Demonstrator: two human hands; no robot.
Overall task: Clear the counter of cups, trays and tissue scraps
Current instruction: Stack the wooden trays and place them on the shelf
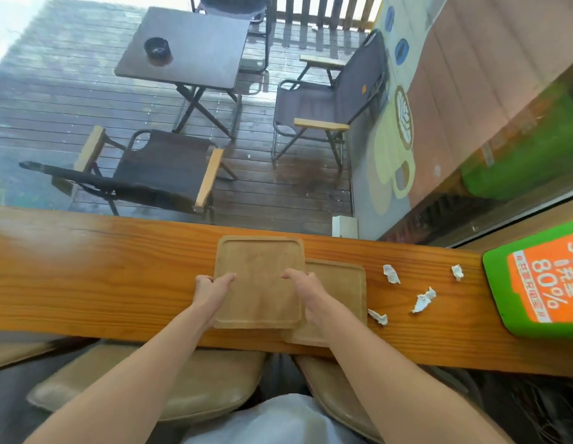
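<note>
Both thumbs lie on top of the upper tray (pixel 258 280), the left hand (pixel 211 291) and right hand (pixel 302 288) gripping its opposite side edges (fingers curled under, hidden). It partly overlaps a second tray (pixel 341 290) on the wooden counter (pixel 86 274). Four tissue scraps (pixel 423 299) lie just right of the trays.

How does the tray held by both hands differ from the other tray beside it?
The held tray lies on top and shows fully; the lower tray is partly covered by it and the right hand. The held tray sits farther left, gripped also by the left hand; the lower tray overhangs the counter edge. Both are square, wooden and empty.
</note>
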